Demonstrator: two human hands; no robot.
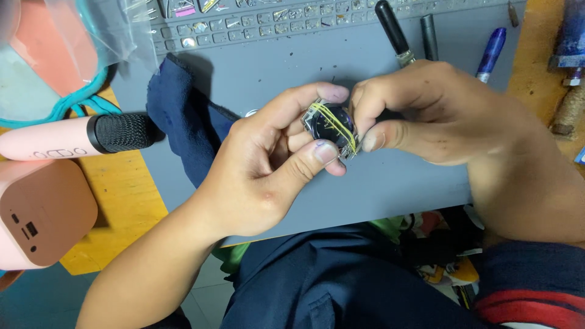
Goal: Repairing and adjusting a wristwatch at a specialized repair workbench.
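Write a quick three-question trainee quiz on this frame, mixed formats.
1. True or false: both hands grip the small round part.
2. What crosses the part's dark face? A) yellow wires B) red tape C) a white label
3. Fill in: the pink microphone lies to the ___ of the left hand.

Key: 1 true, the right hand pinches it too. 2 A. 3 left.

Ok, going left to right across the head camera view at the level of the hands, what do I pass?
Pink microphone → dark blue cloth → left hand → small round dark part wrapped in yellow bands, pinched by both hands → right hand → rusty metal piece on the orange tabletop.
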